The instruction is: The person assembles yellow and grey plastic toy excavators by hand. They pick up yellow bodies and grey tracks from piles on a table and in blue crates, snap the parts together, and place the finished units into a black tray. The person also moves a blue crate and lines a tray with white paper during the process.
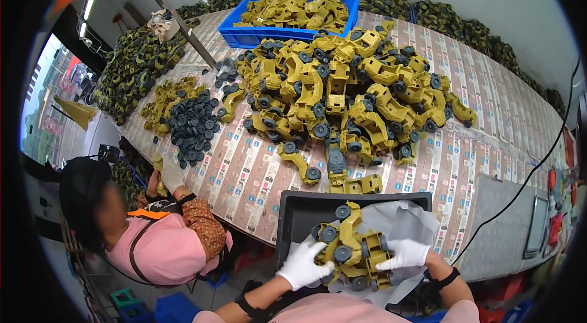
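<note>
Both my hands wear white gloves and press from either side on a cluster of olive-yellow toy truck bodies [351,240] with dark grey wheels. My left hand [306,267] grips its left side; my right hand [405,254] grips the right side, thumb toward the middle. The cluster is over a black tray [354,196] lined with a grey sheet [400,220]. Just beyond the tray, a loose truck body [361,185] lies beside a dark grey part [336,161]. The undersides of the held trucks are hidden.
A large heap of wheeled toy trucks [330,84] covers the table's middle. Behind it stands a blue crate [287,35] of yellow parts. Dark wheels [192,127] are piled at left, near a co-worker [159,237] handling parts. A black cable [520,182] hangs at right.
</note>
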A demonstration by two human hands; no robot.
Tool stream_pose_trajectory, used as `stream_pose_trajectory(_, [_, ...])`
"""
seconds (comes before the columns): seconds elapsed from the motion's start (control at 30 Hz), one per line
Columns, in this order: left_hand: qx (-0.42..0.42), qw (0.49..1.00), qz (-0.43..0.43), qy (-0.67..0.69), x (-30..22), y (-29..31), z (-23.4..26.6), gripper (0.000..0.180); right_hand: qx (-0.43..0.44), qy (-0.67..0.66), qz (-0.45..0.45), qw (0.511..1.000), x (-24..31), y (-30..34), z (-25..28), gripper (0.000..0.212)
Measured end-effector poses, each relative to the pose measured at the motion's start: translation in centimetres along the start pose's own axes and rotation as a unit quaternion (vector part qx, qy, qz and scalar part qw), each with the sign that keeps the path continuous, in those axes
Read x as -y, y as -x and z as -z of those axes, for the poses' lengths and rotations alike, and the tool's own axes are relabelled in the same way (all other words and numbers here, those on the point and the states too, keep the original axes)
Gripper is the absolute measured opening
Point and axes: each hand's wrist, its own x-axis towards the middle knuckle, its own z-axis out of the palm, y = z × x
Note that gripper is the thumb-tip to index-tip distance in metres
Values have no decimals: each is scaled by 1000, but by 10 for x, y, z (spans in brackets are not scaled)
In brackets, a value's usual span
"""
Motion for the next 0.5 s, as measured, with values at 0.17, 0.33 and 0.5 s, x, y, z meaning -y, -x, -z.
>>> stream_pose_trajectory(0.17, [-114,983,77,-119,8,-70,54,38,-308,-24,-10,951,27,-6,72,68])
stream_pose_trajectory(0.33, [-330,936,123,12,30,-176,57,68,-466,54,75,880,7,-107,153,82])
stream_pose_trajectory(0.5, [-215,905,178,322,56,-243,53,113,-404,-139,47,903,10,-172,182,92])
